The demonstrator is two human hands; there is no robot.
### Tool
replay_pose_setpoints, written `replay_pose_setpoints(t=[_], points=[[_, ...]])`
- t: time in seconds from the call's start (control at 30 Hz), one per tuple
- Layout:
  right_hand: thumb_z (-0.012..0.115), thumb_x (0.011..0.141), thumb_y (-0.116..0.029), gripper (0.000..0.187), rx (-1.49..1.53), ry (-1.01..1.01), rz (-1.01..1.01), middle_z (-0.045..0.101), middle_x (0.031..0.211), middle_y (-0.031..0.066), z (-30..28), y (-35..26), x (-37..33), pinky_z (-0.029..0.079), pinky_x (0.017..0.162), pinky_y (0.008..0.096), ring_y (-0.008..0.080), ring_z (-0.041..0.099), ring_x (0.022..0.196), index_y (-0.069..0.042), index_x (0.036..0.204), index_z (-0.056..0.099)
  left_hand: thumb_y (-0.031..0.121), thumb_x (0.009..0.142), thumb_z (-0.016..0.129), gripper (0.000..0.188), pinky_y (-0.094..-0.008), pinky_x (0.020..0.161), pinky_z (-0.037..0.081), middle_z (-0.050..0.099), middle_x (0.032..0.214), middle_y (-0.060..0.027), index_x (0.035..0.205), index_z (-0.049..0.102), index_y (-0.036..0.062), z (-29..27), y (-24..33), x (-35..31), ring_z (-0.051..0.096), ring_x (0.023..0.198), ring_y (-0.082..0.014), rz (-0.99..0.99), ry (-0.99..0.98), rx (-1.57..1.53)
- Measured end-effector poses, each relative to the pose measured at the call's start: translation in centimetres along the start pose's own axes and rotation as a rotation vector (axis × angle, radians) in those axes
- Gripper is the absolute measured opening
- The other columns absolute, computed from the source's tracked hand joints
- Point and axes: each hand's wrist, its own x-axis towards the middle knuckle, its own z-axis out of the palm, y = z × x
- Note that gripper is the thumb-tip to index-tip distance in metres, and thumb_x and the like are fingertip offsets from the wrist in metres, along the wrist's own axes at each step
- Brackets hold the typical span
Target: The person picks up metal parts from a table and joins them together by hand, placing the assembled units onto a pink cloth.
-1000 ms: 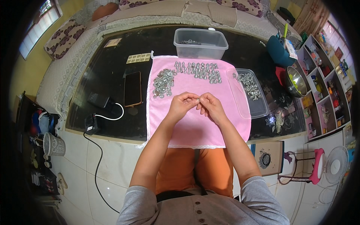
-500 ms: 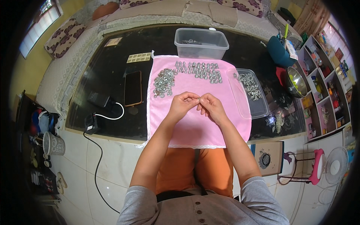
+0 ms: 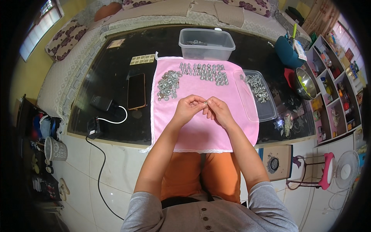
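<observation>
Six o'clock from silver conical metal pieces (image 3: pixel 209 72), your bare left hand (image 3: pixel 188 108) and right hand (image 3: pixel 219 111) still pinch something tiny (image 3: pixel 206 103), so handling continues.

A home, apparently its living room, is shown. A dark, glossy tabletop (image 3: pixel 116 75) is bordered by long sofa seating (image 3: pixel 63 83), which is draped in patterned covers and set with floral cushions (image 3: pixel 66 41). A barred window (image 3: pixel 40 29) is framed by a yellow wall (image 3: pixel 31 79). Household items are kept in a cubby shelf (image 3: pixel 337 136), and the floor (image 3: pixel 119 166) is tiled.
</observation>
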Motion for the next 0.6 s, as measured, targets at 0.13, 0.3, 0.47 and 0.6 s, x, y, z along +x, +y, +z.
replay_pose_setpoints(t=[0.13, 0.3, 0.47, 0.6], points=[[0.039, 0.088, -0.025, 0.025, -0.005, 0.041, 0.012, 0.053, 0.063, 0.0027, 0.29, -0.31, -0.06, 0.035, 0.041, 0.0170, 0.0062, 0.046, 0.050, -0.005, 0.079, 0.049, 0.004, 0.075, 0.060, 0.013, -0.0175, 0.060, 0.043, 0.057, 0.074, -0.0024, 0.086, 0.058, -0.0018, -0.06, -0.24, 0.05, 0.051, 0.066, -0.0048, 0.013, -0.002, -0.035], [0.041, 0.088, -0.026, 0.025, -0.001, -0.005, 0.014, 0.052, 0.062, 0.0028, -0.20, 0.18, 0.09, 0.034, 0.040, 0.0169, 0.0063, 0.045, 0.048, -0.004, 0.078, 0.050, 0.004, 0.075, 0.060, 0.013, -0.0178, 0.060, 0.043, 0.058, 0.073, -0.0030, 0.086, 0.057, -0.0020, 0.10, 0.13, -0.03, 0.051, 0.066, -0.0052, 0.019, -0.033, -0.072], [0.042, 0.087, -0.027, 0.026, -0.017, 0.043, 0.021, 0.052, 0.060, 0.0026, -0.02, 0.18, 0.12, 0.035, 0.040, 0.0170, 0.0064, 0.046, 0.048, -0.004, 0.076, 0.050, 0.004, 0.076, 0.059, 0.013, -0.0176, 0.060, 0.043, 0.057, 0.072, -0.0028, 0.086, 0.057, -0.0023, 0.05, -0.25, 0.15, 0.051, 0.065, -0.0052, 0.014, 0.002, -0.102], [0.041, 0.087, -0.027, 0.027, -0.009, 0.038, 0.038, 0.052, 0.061, 0.0025, 0.08, 0.11, 0.12, 0.034, 0.040, 0.0172, 0.0063, 0.046, 0.048, -0.004, 0.076, 0.050, 0.004, 0.076, 0.059, 0.013, -0.0172, 0.060, 0.043, 0.057, 0.073, -0.0030, 0.087, 0.057, -0.0022, -0.06, -0.12, 0.09, 0.051, 0.065, -0.0052, 0.000, -0.002, -0.083]])
